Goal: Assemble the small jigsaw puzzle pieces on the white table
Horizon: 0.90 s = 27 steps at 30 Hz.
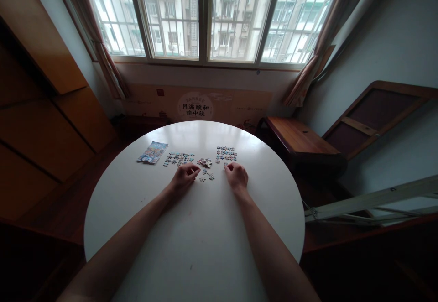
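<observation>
A small pile of jigsaw puzzle pieces [205,162] lies on the white round table [195,238], between my two hands. Several loose puzzle pieces [209,174] are scattered just in front of it. My left hand [184,175] rests left of these, fingers curled together; whatever it may hold is hidden. On the other side, my right hand [237,174] pinches what looks like a puzzle piece [225,165] at its fingertips. Beyond my left hand is a group of laid-out pieces [178,158]. Another laid-out group [226,154] sits just beyond my right hand.
A colourful printed packet or sheet [153,152] lies at the table's far left. A wooden side table [301,135] stands beyond the right edge. Cabinets [44,124] line the left, and a barred window [205,19] is ahead.
</observation>
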{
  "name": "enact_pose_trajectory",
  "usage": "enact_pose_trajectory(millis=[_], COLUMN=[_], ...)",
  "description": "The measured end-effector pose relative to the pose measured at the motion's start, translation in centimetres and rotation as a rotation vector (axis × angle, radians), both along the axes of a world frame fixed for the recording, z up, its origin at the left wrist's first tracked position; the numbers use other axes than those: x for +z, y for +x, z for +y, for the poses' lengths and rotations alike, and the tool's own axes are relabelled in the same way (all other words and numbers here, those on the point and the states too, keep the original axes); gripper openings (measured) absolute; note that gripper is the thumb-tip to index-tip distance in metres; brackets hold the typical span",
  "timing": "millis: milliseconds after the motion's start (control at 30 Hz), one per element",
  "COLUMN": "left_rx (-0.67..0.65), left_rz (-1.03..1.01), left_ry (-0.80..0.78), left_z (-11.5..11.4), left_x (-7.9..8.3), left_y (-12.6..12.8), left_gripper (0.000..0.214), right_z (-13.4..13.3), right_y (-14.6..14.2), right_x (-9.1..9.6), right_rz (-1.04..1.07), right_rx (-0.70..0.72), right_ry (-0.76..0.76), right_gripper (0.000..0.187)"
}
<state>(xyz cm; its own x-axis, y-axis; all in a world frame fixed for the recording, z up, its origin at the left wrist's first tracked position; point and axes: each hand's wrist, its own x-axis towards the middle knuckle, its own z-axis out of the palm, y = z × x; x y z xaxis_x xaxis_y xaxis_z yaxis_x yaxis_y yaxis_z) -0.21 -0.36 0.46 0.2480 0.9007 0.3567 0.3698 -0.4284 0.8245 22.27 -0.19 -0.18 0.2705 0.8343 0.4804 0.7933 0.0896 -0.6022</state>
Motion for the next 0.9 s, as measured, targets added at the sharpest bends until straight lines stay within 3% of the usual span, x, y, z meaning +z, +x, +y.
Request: enact_pose_trajectory(millis=[167, 433, 633, 900], left_rx=[0.005, 0.006, 0.015, 0.001], left_rz=[0.023, 0.036, 0.049, 0.057], left_ry=[0.009, 0.016, 0.012, 0.019], left_z=[0.0, -0.1, -0.2, -0.1], left_x=[0.0, 0.1, 0.3, 0.3], left_y=[-0.1, -0.1, 0.0, -0.1], left_gripper=[0.021, 0.02, 0.021, 0.022], right_z=[-0.3, -1.0, -1.4, -1.4], right_y=[-0.3, -1.4, -1.8, -1.8], right_x=[0.4, 1.3, 1.5, 1.6], right_rz=[-0.004, -0.126, -0.297, -0.341], right_rx=[0.014, 0.125, 0.116, 0.161], right_ry=[-0.049, -0.152, -0.193, -0.207], right_gripper=[0.005, 0.018, 0.029, 0.03])
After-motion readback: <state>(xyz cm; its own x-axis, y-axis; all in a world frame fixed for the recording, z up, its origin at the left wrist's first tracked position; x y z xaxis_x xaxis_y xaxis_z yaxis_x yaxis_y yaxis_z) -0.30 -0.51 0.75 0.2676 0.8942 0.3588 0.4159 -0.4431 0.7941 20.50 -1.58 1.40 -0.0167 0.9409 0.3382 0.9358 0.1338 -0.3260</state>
